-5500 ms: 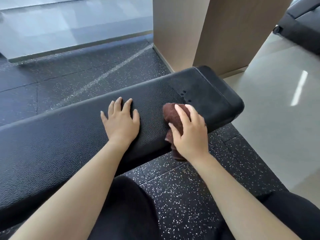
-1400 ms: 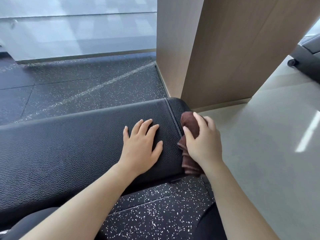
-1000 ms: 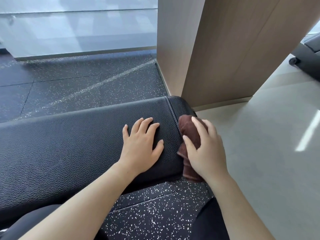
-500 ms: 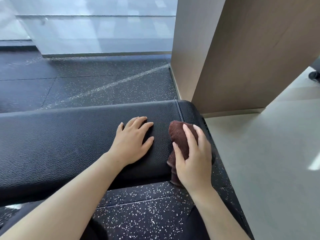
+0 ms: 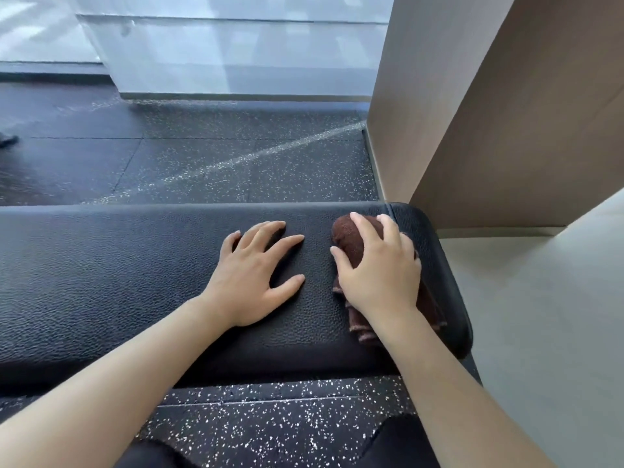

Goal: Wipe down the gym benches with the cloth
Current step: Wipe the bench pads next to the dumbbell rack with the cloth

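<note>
Half the bunched brown cloth (image 5: pixel 347 238) trails behind the right hand's (image 5: pixel 381 278) curled fingers (left hand (image 5: pixel 251 278) splayed flat) and could slide off the black leather bench (image 5: pixel 101 265).

Bare forearms (image 5: pixel 141 363), black trousers (image 5: pixel 401 444) at knees.

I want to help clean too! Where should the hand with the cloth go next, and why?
Probably pull the cloth back toward the near edge. The right hand holds it bunched by the bench's far edge, near the right end. The left hand lies flat just to its left, so wiping sideways looks blocked.
</note>
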Demonstrator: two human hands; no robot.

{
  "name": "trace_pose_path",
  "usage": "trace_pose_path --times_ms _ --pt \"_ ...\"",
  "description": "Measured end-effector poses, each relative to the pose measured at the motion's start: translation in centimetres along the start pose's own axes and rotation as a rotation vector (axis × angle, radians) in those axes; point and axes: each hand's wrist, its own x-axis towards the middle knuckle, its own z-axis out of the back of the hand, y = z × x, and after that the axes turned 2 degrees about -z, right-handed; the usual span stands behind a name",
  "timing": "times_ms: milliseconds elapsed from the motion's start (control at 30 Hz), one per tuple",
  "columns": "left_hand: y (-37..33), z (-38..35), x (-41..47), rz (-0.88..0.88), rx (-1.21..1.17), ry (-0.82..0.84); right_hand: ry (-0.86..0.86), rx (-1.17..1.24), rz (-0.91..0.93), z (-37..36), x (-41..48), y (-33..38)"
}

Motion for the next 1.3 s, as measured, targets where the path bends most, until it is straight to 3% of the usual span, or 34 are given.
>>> trace_pose_path --times_ms 333,533,733,967,1133,1300 --pt "0.8 2.2 0.9 -0.077 0.03 0.293 0.02 0.011 -0.104 0.6 -0.2 1.9" --pt "2.1 4.3 1.7 -0.168 0.056 0.454 0.154 -0.03 -0.218 1.9 0.3 3.2" --pt "3.0 5.5 3.5 -0.169 0.009 0.483 0.259 -0.103 -0.202 2.1 3.4 2.2" --pt "2.5 4.7 6.4 -0.034 0.007 0.502 0.268 -0.076 -0.255 1.0 9.4 0.6" --pt "2.0 3.9 6.4 0.009 -0.017 0.484 0.427 -0.174 -0.334 -0.5 13.7 0.7" --pt "2.5 4.0 6.5 -0.001 -0.049 0.509 0.53 -0.161 -0.184 -0.4 13.0 3.4"
